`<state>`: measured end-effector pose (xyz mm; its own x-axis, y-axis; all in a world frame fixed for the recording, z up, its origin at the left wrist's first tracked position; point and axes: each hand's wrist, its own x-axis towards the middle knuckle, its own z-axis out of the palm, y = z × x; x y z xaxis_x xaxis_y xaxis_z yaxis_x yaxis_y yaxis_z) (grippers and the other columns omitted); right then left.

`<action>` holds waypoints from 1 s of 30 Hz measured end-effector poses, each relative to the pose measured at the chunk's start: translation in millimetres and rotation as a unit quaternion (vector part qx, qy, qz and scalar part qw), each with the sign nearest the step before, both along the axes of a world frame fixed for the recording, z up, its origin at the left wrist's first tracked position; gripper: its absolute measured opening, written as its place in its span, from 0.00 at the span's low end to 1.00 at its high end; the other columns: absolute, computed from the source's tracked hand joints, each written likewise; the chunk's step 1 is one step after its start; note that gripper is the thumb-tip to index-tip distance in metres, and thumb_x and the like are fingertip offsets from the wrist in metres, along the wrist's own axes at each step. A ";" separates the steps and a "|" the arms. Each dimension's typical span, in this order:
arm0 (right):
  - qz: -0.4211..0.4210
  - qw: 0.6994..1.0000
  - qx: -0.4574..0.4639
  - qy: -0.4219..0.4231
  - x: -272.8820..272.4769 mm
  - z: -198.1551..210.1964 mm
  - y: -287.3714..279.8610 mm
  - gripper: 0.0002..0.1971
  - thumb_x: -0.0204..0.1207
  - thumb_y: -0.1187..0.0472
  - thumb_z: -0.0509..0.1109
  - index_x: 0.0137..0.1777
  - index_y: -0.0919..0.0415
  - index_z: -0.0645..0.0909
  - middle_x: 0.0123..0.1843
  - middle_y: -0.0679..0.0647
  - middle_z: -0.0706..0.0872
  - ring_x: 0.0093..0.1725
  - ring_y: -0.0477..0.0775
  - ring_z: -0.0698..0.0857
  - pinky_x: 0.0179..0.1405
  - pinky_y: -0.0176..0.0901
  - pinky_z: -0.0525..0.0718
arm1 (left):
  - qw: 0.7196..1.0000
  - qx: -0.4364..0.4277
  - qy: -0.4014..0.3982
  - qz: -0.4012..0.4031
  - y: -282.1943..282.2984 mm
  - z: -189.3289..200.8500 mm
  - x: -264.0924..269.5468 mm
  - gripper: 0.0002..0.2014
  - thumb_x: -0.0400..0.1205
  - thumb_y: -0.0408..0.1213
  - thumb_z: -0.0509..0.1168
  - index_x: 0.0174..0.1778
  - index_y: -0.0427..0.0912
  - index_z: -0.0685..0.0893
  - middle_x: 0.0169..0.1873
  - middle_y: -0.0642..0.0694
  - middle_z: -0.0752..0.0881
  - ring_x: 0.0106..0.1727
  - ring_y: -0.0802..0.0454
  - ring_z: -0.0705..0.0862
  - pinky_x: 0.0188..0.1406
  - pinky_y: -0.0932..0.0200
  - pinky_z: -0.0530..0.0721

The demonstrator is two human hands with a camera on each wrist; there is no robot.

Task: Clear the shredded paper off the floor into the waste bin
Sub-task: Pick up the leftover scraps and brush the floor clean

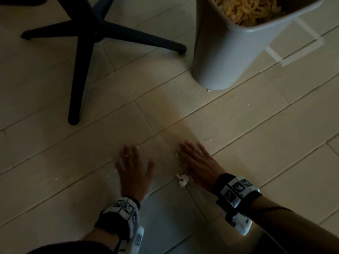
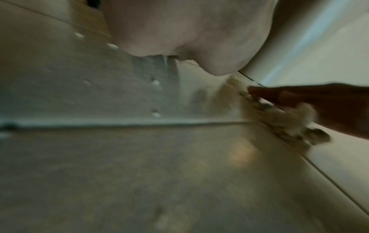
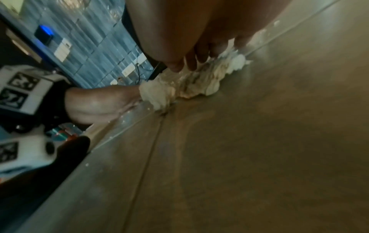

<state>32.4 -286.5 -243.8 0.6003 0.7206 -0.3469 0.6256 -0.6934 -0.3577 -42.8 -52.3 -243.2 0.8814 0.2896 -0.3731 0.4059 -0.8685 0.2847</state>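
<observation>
A small heap of pale shredded paper (image 1: pixel 181 167) lies on the tiled floor between my two hands. My right hand (image 1: pixel 199 161) rests flat, fingers straight, with its inner edge against the heap (image 3: pixel 191 85). My left hand (image 1: pixel 134 165) lies palm down with spread fingers a little to the left of the heap (image 2: pixel 279 113), apart from it. The grey waste bin (image 1: pixel 227 57) stands at the upper right, filled near its rim with shredded paper (image 1: pixel 245 8). Tiny scraps (image 1: pixel 208 140) dot the floor around the hands.
A black chair base (image 1: pixel 86 33) with spreading legs stands at the upper left. White tape marks (image 1: pixel 275 54) lie on the floor right of the bin. Bare tiles stretch between the hands and the bin.
</observation>
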 end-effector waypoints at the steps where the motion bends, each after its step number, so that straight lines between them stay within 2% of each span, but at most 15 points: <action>1: -0.013 1.000 0.016 0.006 0.3 0.8 -2.6 0.31 0.84 0.47 0.28 0.83 0.59 0.51 0.85 0.60 0.59 0.84 0.62 0.56 0.81 0.64 0.54 | 0.999 -0.009 -0.006 -0.051 -12.2 -2.8 -0.9 0.41 0.83 0.63 0.46 0.84 0.34 0.57 0.84 0.31 0.58 0.85 0.31 0.56 0.78 0.27 0.56; 3: -0.082 0.996 0.045 0.014 7.5 8.6 -5.5 0.33 0.84 0.43 0.29 0.84 0.56 0.52 0.86 0.58 0.56 0.84 0.58 0.52 0.83 0.62 0.54 | 0.990 -0.031 -0.016 -0.140 -35.3 -3.5 0.3 0.39 0.83 0.61 0.52 0.83 0.34 0.62 0.83 0.31 0.62 0.83 0.30 0.61 0.76 0.25 0.60; 6: -0.177 0.982 0.066 -0.003 20.8 20.3 -7.7 0.31 0.84 0.45 0.36 0.84 0.54 0.57 0.87 0.55 0.53 0.85 0.56 0.47 0.83 0.57 0.46 | 0.968 -0.095 -0.024 -0.233 -55.9 6.9 1.1 0.38 0.84 0.65 0.47 0.86 0.45 0.54 0.86 0.45 0.49 0.87 0.46 0.45 0.84 0.34 0.50; 8: -0.196 0.979 0.052 -0.017 30.6 25.7 -9.2 0.30 0.84 0.47 0.37 0.84 0.54 0.55 0.87 0.54 0.51 0.86 0.57 0.46 0.83 0.57 0.43 | 0.960 -0.127 -0.047 -0.243 -51.7 13.5 1.3 0.37 0.85 0.64 0.47 0.87 0.46 0.56 0.87 0.47 0.51 0.88 0.48 0.46 0.85 0.38 0.52; 11: -0.212 0.977 0.000 -0.004 37.9 21.1 -13.9 0.29 0.85 0.49 0.40 0.85 0.55 0.50 0.88 0.55 0.46 0.86 0.57 0.43 0.84 0.61 0.43 | 0.983 -0.064 -0.114 -0.127 -17.1 12.1 -0.9 0.36 0.85 0.61 0.51 0.83 0.38 0.66 0.84 0.38 0.63 0.85 0.36 0.59 0.82 0.35 0.58; 14: -0.184 0.983 -0.018 -0.007 24.7 13.2 -17.8 0.29 0.85 0.49 0.41 0.86 0.55 0.46 0.88 0.55 0.45 0.86 0.58 0.44 0.84 0.64 0.47 | 0.994 -0.012 -0.070 0.079 27.0 12.0 -16.2 0.42 0.81 0.61 0.52 0.86 0.37 0.57 0.86 0.35 0.52 0.86 0.33 0.51 0.82 0.36 0.52; 17: -0.130 0.991 -0.018 -0.003 0.1 10.7 -14.3 0.31 0.84 0.47 0.41 0.85 0.56 0.43 0.87 0.60 0.51 0.85 0.63 0.51 0.83 0.64 0.52 | 0.987 -0.022 0.014 0.159 32.9 16.6 -34.9 0.45 0.81 0.64 0.50 0.86 0.37 0.48 0.86 0.32 0.47 0.86 0.32 0.47 0.83 0.37 0.49; 19: -0.105 0.994 -0.013 0.007 -14.5 12.5 -8.5 0.30 0.83 0.51 0.43 0.83 0.60 0.47 0.84 0.63 0.59 0.82 0.67 0.60 0.78 0.63 0.54 | 0.991 -0.037 0.043 0.125 16.0 19.6 -40.5 0.51 0.75 0.73 0.43 0.86 0.38 0.46 0.86 0.33 0.44 0.86 0.32 0.45 0.83 0.39 0.46; 21: -0.087 0.996 0.002 0.031 -23.9 15.0 -2.9 0.28 0.86 0.50 0.34 0.83 0.61 0.52 0.84 0.63 0.60 0.82 0.66 0.59 0.78 0.62 0.53 | 0.996 -0.061 0.047 0.051 -8.8 20.3 -43.2 0.56 0.69 0.80 0.34 0.86 0.43 0.42 0.86 0.39 0.37 0.86 0.37 0.37 0.83 0.42 0.41; 23: -0.093 0.993 0.027 0.070 -25.2 22.1 -0.9 0.34 0.82 0.46 0.26 0.84 0.59 0.51 0.85 0.60 0.56 0.84 0.64 0.55 0.84 0.61 0.53 | 0.993 -0.104 0.044 -0.032 -30.7 26.0 -40.9 0.53 0.69 0.80 0.37 0.85 0.49 0.37 0.83 0.47 0.30 0.84 0.45 0.30 0.83 0.45 0.38; 24: -0.114 0.990 0.047 0.075 -23.6 26.2 -2.1 0.34 0.83 0.45 0.28 0.84 0.59 0.54 0.85 0.61 0.58 0.84 0.64 0.58 0.83 0.61 0.57 | 0.988 -0.133 0.043 -0.068 -39.1 31.3 -37.2 0.52 0.71 0.78 0.41 0.86 0.51 0.38 0.83 0.51 0.30 0.84 0.48 0.30 0.84 0.46 0.42; 26: -0.180 0.980 0.075 0.050 -18.3 35.1 -4.6 0.27 0.87 0.50 0.40 0.81 0.58 0.63 0.82 0.61 0.66 0.80 0.64 0.68 0.79 0.59 0.67 | 0.978 -0.162 0.039 -0.127 -42.2 40.8 -30.4 0.48 0.73 0.72 0.49 0.87 0.53 0.44 0.86 0.54 0.41 0.86 0.49 0.38 0.83 0.47 0.57; 27: -0.215 0.973 0.075 0.036 -15.0 38.3 -7.3 0.24 0.87 0.54 0.46 0.80 0.56 0.65 0.81 0.60 0.68 0.77 0.63 0.70 0.78 0.57 0.70 | 0.978 -0.145 0.015 -0.146 -38.9 44.8 -28.2 0.45 0.75 0.68 0.54 0.86 0.53 0.52 0.86 0.51 0.51 0.87 0.44 0.48 0.79 0.46 0.66; 29: -0.275 0.959 0.061 0.029 -9.0 44.1 -14.4 0.22 0.86 0.58 0.53 0.79 0.54 0.67 0.78 0.57 0.70 0.73 0.61 0.72 0.74 0.56 0.74 | 0.987 -0.096 -0.036 -0.120 -24.8 48.9 -26.4 0.38 0.76 0.60 0.61 0.82 0.50 0.65 0.79 0.44 0.70 0.77 0.37 0.69 0.67 0.43 0.79; 30: -0.301 0.951 0.052 0.036 -7.4 45.5 -18.2 0.21 0.85 0.59 0.55 0.78 0.53 0.67 0.76 0.57 0.71 0.71 0.61 0.73 0.72 0.55 0.75 | 0.993 -0.081 -0.029 -0.077 -15.0 49.7 -26.5 0.36 0.77 0.57 0.64 0.81 0.51 0.67 0.76 0.44 0.71 0.73 0.39 0.71 0.63 0.45 0.81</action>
